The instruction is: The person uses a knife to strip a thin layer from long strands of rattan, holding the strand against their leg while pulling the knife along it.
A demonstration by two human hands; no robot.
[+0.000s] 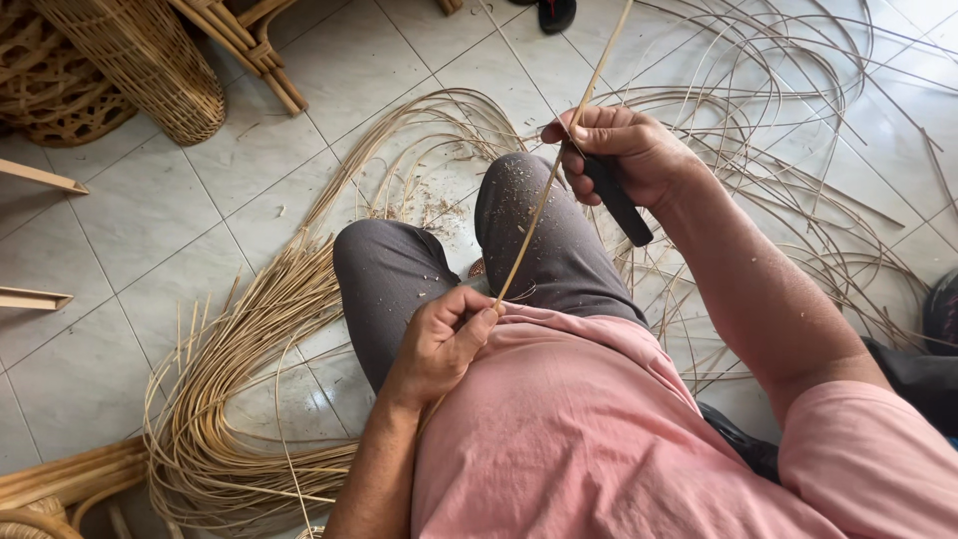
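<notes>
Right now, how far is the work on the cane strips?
Done, it seems: fine shavings lie on the tiled floor and on the grey trouser knee, so some scraping has taken place. In hand: the left hand pinches one thin strip, and the right hand presses it against a dark-handled tool. Left: a large bundle of strips and loose strands on the floor; which are finished cannot be told.

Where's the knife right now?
Head view, upper right of centre: the knife is in the right hand, pressed against the cane strip above the raised knee.
</notes>
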